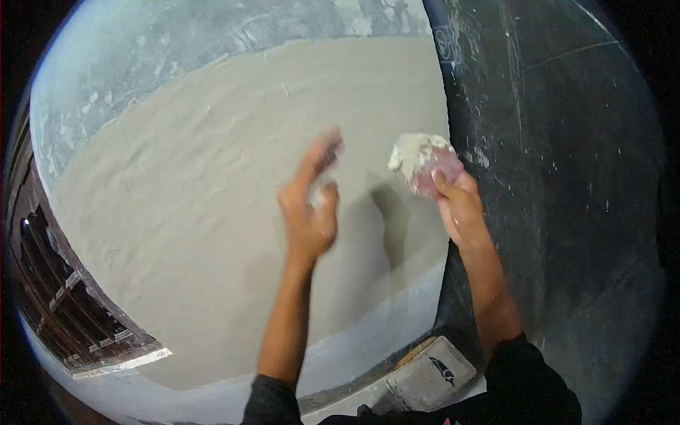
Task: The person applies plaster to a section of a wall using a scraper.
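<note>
My right hand (460, 202) grips a flat pink piece (440, 170) by its edge, thumb on top. Thick cream plaster covers the piece's upper left part; it looks like a spreader, but its exact kind is unclear. My left hand (308, 212) is raised left of it, blurred, with thumb and fingers apart and nothing between them. Both hands are in front of a wall coated in smooth cream plaster (234, 262), which shows faint ridges and ripples. Whether the left hand touches the wall cannot be told.
Bluish-grey bare wall (234, 42) borders the plaster above, and a pale strip (361, 340) runs below. A dark, splashed wall (552, 184) stands at right. A dark barred window (64, 290) is at lower left. At the bottom lies a whitish rectangular object (418, 379).
</note>
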A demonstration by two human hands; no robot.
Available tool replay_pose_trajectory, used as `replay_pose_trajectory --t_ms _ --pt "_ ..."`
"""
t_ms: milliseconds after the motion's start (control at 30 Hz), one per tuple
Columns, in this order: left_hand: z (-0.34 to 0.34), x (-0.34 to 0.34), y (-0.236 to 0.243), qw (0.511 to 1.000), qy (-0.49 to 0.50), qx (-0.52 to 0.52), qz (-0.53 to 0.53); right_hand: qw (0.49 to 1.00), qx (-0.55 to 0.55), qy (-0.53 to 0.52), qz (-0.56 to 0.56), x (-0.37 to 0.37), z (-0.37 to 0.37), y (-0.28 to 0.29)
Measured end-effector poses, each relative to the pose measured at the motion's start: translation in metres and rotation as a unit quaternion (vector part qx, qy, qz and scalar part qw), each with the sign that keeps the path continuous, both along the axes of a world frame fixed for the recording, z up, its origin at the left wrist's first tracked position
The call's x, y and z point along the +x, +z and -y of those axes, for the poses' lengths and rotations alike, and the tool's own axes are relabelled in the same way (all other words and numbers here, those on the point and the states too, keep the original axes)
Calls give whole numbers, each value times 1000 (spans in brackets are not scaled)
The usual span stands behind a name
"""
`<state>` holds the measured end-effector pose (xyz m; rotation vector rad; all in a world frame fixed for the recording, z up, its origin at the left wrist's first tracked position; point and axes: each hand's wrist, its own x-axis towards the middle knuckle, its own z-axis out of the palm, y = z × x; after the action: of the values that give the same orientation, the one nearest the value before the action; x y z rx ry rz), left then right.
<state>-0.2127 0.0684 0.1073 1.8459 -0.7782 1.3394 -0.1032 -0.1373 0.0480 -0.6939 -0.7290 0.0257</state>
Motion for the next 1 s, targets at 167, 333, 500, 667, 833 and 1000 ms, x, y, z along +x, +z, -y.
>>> replay_pose_trajectory --t_ms 167,333,500,667,833,1000 --pt "-39 -7 164 943 184 122 248 873 -222 -381 209 13 -35 66" --pt "-41 -35 303 884 319 315 -134 780 -104 -536 306 56 -27 126" --pt "-100 33 335 741 502 358 264 766 -34 -531 359 79 -39 152" --pt "-89 56 316 719 514 365 293 717 -36 -559 416 99 -40 154" --pt "-89 53 319 680 557 366 305 656 -22 -588 473 95 -44 149" --pt "-101 53 322 649 575 365 340 609 -30 -612 503 101 -49 155"
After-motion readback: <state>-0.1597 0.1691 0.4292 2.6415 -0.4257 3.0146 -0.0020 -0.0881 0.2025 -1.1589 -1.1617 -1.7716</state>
